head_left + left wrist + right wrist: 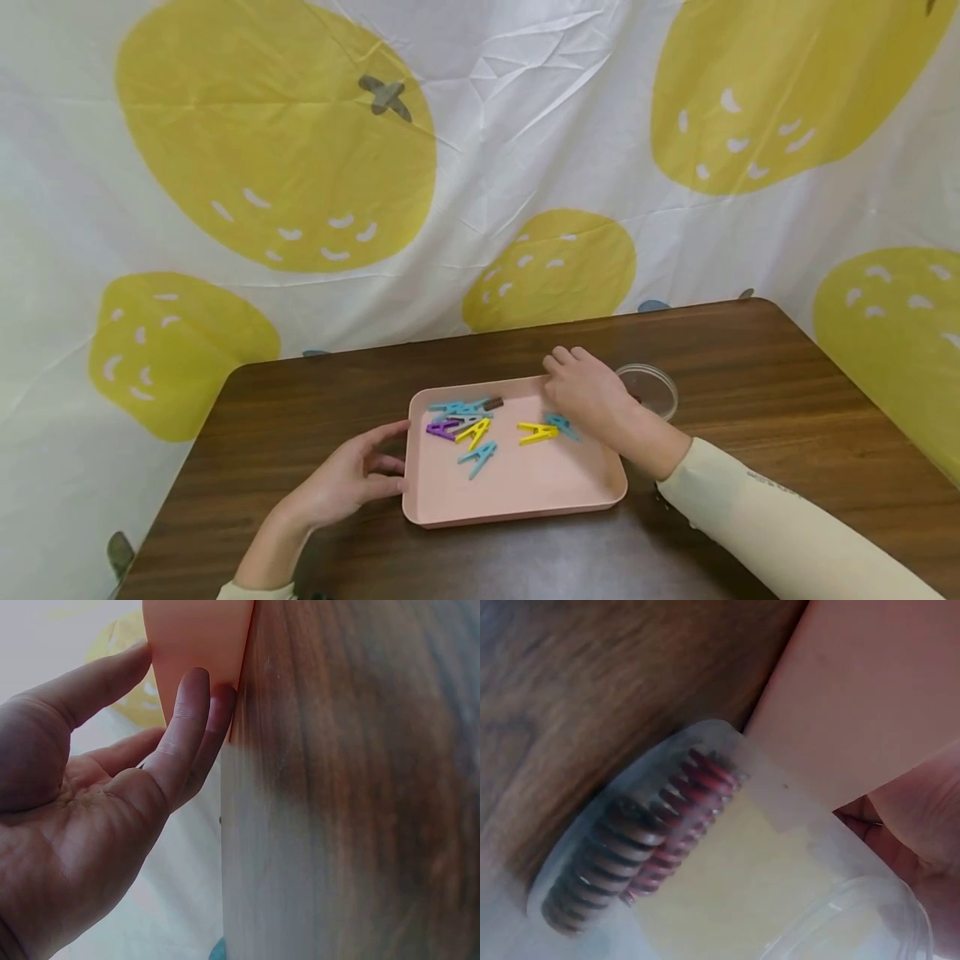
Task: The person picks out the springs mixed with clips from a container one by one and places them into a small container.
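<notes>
A pink tray [517, 504] lies on the table with several small clothespins inside: blue, yellow, purple [442, 429] and grey. A dark coil hair tie [493, 403] sits by the tray's back wall. My left hand [352, 477] touches the tray's left wall with extended fingers [191, 712]. At the back right of the tray, my right hand [588, 390] is over the rim with bent fingers. Its fingertips are hidden, so whether it grips anything cannot be told. Below that wrist stands a clear round container [663, 385] holding red [682, 817] and brown coil hair ties [604, 866].
The tray and container stand on a dark wooden table [750, 417]. A white cloth with yellow fruit prints [517, 167] hangs behind the table's back edge. My right sleeve [757, 517] crosses the table's right side.
</notes>
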`<state>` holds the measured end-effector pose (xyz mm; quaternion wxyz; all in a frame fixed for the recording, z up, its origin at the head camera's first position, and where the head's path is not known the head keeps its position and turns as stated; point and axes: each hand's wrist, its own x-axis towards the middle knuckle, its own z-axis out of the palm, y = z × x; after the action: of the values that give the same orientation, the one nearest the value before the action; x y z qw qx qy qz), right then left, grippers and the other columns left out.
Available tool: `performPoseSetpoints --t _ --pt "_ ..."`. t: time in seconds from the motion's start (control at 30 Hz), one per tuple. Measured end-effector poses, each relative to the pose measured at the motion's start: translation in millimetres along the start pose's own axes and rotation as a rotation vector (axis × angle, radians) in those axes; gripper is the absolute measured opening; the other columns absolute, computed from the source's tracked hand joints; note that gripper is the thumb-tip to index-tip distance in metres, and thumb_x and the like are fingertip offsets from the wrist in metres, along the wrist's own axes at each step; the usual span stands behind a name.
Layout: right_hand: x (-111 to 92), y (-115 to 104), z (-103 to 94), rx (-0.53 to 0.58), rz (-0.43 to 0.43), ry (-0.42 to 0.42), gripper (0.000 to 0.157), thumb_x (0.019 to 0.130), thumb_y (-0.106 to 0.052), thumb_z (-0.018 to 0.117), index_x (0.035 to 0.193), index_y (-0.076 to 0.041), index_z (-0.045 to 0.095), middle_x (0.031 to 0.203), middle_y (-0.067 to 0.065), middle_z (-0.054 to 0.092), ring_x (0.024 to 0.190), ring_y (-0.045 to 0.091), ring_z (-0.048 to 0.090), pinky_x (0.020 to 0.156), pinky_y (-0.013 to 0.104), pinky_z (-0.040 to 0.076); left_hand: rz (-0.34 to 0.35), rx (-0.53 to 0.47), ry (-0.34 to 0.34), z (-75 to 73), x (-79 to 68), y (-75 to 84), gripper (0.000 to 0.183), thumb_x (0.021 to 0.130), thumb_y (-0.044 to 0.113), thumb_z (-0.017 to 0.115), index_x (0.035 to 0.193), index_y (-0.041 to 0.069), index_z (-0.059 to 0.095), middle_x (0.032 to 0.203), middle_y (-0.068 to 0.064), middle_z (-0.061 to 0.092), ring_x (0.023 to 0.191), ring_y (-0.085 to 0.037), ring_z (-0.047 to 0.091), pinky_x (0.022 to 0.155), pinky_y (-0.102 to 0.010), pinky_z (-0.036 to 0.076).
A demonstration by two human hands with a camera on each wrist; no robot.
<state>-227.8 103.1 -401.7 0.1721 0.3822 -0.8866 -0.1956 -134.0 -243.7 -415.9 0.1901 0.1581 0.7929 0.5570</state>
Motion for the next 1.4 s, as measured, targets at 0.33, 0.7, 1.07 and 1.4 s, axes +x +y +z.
performPoseSetpoints --t 0.33,0.7,1.07,1.4 --pt "-3.7 3.6 -19.9 -0.011 -0.012 0.051 0.011 0.081 -0.019 0.068 0.070 -0.018 0.067 0.087 0.004 0.048 0.078 0.023 0.035 0.066 0.032 0.030 0.004 -0.009 -0.001 0.7 0.0 0.0 0.075 0.080 0.005 0.068 0.142 0.008 0.026 0.144 -0.010 0.027 0.106 -0.033 0.056 0.077 -0.028 0.050" --pt "-16.4 10.6 -51.3 -0.004 -0.028 0.128 0.008 0.080 -0.019 0.070 0.074 -0.014 0.066 0.083 0.005 0.045 0.078 0.024 0.035 0.068 0.033 0.032 -0.003 -0.006 0.001 0.4 0.1 0.0 0.075 0.080 0.005 0.068 0.142 0.009 0.026 0.144 -0.010 0.027 0.105 -0.032 0.056 0.077 -0.029 0.051" --pt "-34.3 27.3 -73.8 0.043 0.007 0.155 0.009 0.078 -0.005 0.067 0.074 -0.012 0.064 0.081 0.005 0.042 0.080 0.025 0.035 0.073 0.035 0.035 0.012 0.005 0.000 0.0 0.1 -0.7 0.075 0.080 0.005 0.068 0.142 0.008 0.027 0.144 -0.010 0.027 0.105 -0.032 0.056 0.077 -0.028 0.051" --pt "-55.8 51.9 -71.5 0.069 0.052 0.195 0.011 0.075 -0.005 0.060 0.066 -0.012 0.060 0.076 0.005 0.040 0.077 0.027 0.036 0.073 0.037 0.036 0.020 -0.007 0.002 0.6 -0.7 -0.3 0.075 0.080 0.005 0.068 0.142 0.008 0.027 0.145 -0.011 0.026 0.105 -0.033 0.056 0.077 -0.029 0.051"
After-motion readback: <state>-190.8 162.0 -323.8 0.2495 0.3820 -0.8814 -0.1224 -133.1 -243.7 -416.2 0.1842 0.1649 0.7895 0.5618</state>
